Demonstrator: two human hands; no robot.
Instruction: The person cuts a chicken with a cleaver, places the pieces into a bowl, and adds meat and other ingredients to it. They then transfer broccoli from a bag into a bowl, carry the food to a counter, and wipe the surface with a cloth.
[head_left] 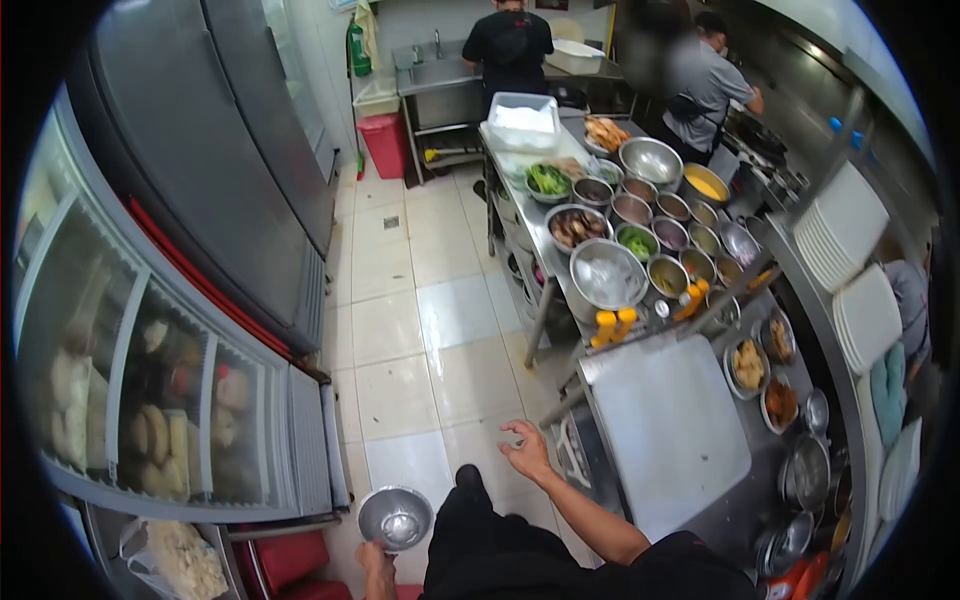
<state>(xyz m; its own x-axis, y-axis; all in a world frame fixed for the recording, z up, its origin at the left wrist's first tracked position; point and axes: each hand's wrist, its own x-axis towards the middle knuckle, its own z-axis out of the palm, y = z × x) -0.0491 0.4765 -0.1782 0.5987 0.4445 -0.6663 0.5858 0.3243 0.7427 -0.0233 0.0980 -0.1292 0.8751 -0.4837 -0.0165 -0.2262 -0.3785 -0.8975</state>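
Observation:
At the bottom of the view, my left hand (376, 560) grips the rim of a metal bowl (396, 517). Nothing shows inside the bowl, which hangs over the tiled floor beside my leg. My right hand (525, 449) is in the air over the floor, fingers apart and curved, with nothing in it. It is nearest to the steel counter with the white cutting board (665, 430), a short way off to the right.
A glass-door fridge (170, 380) stands at left, tall grey cabinets (215, 150) behind it. Bowls of food, including a bowl of greens (547, 180), line the right counter. Two co-workers (508, 45) (705, 90) stand farther back. A red bin (383, 145) sits by the sink.

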